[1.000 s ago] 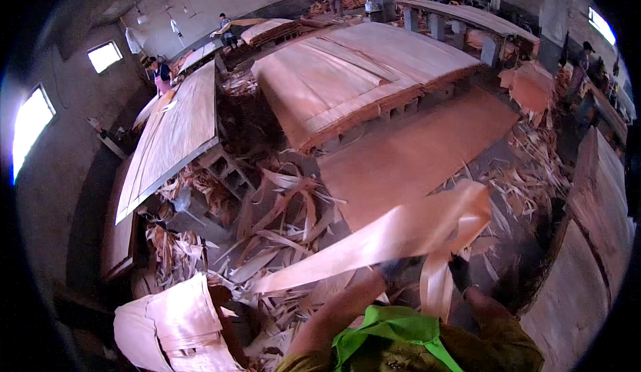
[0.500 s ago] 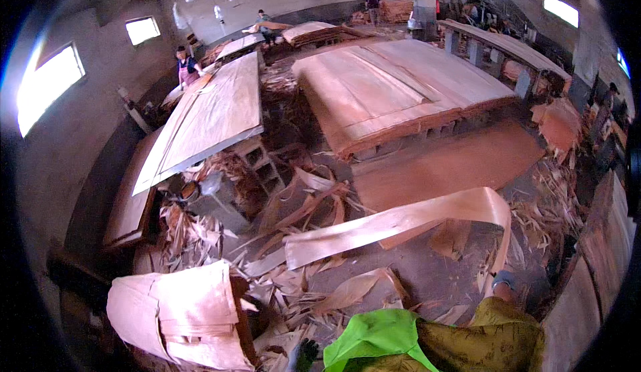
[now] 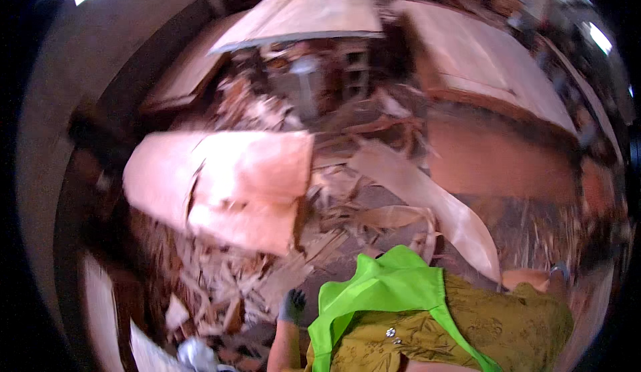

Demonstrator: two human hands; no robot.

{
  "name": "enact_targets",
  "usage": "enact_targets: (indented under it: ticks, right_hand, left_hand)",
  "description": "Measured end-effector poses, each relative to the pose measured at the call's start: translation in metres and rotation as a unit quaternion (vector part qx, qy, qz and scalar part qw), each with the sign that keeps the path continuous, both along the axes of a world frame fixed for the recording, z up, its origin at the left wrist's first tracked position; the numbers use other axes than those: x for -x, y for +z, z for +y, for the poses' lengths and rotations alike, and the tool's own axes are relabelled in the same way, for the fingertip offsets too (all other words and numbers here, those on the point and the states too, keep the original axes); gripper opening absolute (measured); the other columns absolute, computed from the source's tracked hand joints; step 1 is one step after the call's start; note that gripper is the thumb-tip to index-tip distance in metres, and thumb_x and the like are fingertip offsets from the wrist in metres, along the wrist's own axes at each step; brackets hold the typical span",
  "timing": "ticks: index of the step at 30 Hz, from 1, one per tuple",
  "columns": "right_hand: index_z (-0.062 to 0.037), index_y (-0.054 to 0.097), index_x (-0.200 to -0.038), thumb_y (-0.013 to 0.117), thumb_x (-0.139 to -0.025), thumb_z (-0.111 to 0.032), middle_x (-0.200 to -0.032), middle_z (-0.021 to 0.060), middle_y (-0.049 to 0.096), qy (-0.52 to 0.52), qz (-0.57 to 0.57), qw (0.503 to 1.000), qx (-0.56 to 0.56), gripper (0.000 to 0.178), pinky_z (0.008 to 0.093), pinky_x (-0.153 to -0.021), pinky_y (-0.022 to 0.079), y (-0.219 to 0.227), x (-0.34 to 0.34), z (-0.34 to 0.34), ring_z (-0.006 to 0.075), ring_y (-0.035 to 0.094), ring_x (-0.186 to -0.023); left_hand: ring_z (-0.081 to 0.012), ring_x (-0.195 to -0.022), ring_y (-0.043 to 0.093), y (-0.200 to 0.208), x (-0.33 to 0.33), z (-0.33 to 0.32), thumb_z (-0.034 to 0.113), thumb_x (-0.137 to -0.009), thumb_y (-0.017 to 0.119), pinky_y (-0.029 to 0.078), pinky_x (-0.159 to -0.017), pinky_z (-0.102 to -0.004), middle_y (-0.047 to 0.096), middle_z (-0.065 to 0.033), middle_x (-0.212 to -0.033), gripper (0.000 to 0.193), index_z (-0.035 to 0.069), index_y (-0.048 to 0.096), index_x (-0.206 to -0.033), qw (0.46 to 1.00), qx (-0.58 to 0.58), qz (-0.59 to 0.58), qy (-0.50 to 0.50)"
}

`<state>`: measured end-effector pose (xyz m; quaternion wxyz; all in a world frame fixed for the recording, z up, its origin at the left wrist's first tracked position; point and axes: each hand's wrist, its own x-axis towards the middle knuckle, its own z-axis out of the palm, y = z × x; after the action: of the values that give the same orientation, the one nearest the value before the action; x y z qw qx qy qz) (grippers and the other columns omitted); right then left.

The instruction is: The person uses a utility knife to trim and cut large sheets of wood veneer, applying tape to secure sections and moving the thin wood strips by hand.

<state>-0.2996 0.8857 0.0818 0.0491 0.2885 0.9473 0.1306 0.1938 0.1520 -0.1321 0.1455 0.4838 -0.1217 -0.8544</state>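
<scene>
A long, pale wood veneer strip [image 3: 427, 195] curves across the floor litter toward my right side. Its near end runs up to my right hand [image 3: 559, 270], which is blurred at the right and appears closed on it; the fingers themselves are not clear. My left hand [image 3: 292, 306], in a dark glove, hangs low beside my green apron [image 3: 384, 282]. Its fingers are apart and nothing is in them. Ahead of it on the left lies a thick bundle of veneer sheets [image 3: 247, 185], bowed over something hidden beneath.
Torn veneer scraps [image 3: 260, 285] litter the floor around me. A board-topped table [image 3: 307, 12] with hollow blocks [image 3: 356, 72] under it stands ahead. Farther right is a large veneer stack [image 3: 477, 55], with a reddish sheet [image 3: 501, 158] before it. A wall rises at left.
My view has swung down and left, so the bundle sits nearer the middle. My left hand has come into fuller view. The strip's near end has stayed with my right hand.
</scene>
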Motion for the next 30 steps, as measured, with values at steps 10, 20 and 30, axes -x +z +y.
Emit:
enact_targets:
  ticks: [10,20,30]
  right_hand:
    - [0.0004,0.058,-0.11,0.055,-0.085,-0.024,-0.111,0.024,0.06,0.464,0.051,0.873,0.142,0.035,0.0467,-0.084,0.046,0.006,0.157,-0.437,0.0401,0.057,-0.103]
    - [-0.0013,0.058,-0.116,0.049,-0.091,-0.01,-0.102,0.0175,0.063,0.766,-0.14,0.411,0.474,0.028,0.0351,-0.083,0.046,-0.18,-0.053,-1.008,0.0284,0.059,-0.093]
    - [0.0042,0.06,-0.111,0.045,-0.079,0.004,-0.106,0.0148,0.065,0.837,-0.436,0.006,0.33,0.035,0.0293,-0.086,0.046,-0.094,-0.491,-1.195,0.0217,0.062,-0.096]
  left_hand:
    - [-0.0181,-0.08,0.063,0.05,-0.067,-0.02,0.03,-0.095,0.047,0.05,-0.066,-0.0296,0.066,-0.0046,-0.097,0.027,0.013,0.056,-0.113,0.99,0.071,-0.051,0.107]
    - [-0.0167,-0.069,0.06,0.094,-0.221,-0.018,0.024,-0.095,0.044,0.047,-0.053,-0.0282,0.061,-0.0032,-0.08,0.016,0.012,0.055,-0.095,0.868,0.002,-0.139,0.477]
    - [-0.0155,-0.095,0.058,0.115,-0.157,0.069,0.026,-0.094,0.045,0.047,-0.078,-0.0283,0.059,-0.0061,-0.115,0.036,0.008,0.051,-0.125,0.758,0.069,-0.145,0.632]
